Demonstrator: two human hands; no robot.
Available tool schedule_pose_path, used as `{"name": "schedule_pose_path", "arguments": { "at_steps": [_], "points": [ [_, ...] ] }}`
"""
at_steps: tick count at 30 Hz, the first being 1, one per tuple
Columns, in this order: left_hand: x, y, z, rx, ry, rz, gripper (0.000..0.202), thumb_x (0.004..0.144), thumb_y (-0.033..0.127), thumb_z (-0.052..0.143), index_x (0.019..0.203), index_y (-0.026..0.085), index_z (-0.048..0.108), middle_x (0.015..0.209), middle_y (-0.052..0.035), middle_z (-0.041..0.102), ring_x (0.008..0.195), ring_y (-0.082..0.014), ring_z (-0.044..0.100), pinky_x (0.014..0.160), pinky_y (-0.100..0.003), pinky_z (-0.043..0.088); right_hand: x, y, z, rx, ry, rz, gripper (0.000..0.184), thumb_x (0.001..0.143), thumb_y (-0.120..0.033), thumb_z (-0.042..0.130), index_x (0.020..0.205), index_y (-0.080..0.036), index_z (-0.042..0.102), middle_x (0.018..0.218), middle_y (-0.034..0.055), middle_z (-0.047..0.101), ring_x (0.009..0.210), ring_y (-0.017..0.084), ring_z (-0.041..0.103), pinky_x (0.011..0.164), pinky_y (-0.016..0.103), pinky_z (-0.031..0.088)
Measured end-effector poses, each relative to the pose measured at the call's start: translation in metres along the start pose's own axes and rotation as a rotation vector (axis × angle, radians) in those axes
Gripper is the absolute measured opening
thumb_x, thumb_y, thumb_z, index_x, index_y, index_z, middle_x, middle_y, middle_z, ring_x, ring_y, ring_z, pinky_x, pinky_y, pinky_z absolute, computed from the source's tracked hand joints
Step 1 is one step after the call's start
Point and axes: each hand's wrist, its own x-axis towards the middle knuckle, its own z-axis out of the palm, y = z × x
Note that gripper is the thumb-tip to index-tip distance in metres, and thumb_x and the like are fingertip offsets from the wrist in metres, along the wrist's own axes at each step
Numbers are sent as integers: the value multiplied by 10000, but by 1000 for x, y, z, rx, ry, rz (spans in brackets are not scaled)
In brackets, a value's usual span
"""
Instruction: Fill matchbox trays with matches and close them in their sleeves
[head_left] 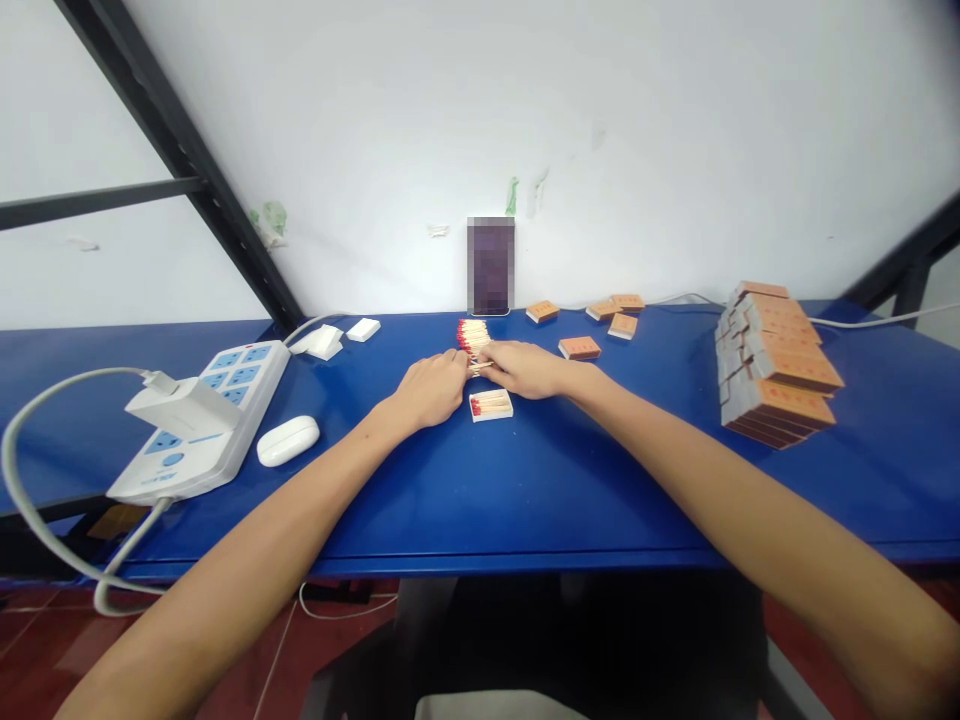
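Note:
My left hand [436, 388] and my right hand [525, 368] meet over the middle of the blue table, their fingers closed around a few matchsticks [480, 368]. Just beyond them lies a pile of red-tipped matches [473, 338], heads towards the left. Nearer to me, a white matchbox tray [492, 417] holds a layer of matches with their red heads at the left end. The fingertips partly cover the matches between the hands.
Several orange matchboxes [580, 348] lie at the back right, and a large stack of matchboxes [780, 365] stands farther right. A phone [490, 265] leans on the wall. White trays [364, 330], an earbud case [288, 441] and a power strip [217, 420] are at left.

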Motion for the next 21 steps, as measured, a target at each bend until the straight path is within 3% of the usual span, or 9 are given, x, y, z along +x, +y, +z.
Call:
{"name": "schedule_pose_path", "arguments": {
  "at_steps": [4,9,14,21],
  "points": [
    [-4,1,-4,4,4,17,289,1024,258,280,1094,126,527,1096,-156,634,949,-277,647,789,-392,495,-5,-2,-4,23,23,-26,212,1019,-312,383,923,-181,519,996,102,643,878,196,569,734,286,378],
    [-18,10,-16,-15,9,76,258,1025,271,277,1066,156,504,1075,-144,633,948,-281,636,782,-399,490,-23,-16,-19,35,15,-39,272,1019,-331,360,814,-196,476,831,58,607,709,163,502,649,279,344],
    [-26,14,-17,-60,4,158,275,1030,290,266,997,171,511,1012,-127,647,898,-277,631,762,-403,469,-39,-30,-35,105,-114,2,249,987,-294,413,776,-196,502,777,30,609,669,151,506,619,274,331],
    [-29,12,-17,-155,34,194,295,1029,338,272,953,192,517,990,-87,650,881,-250,615,766,-383,440,-37,-28,-35,147,-95,-3,224,923,-284,534,732,-178,587,650,-7,587,588,123,475,582,265,306]
  ]
}}
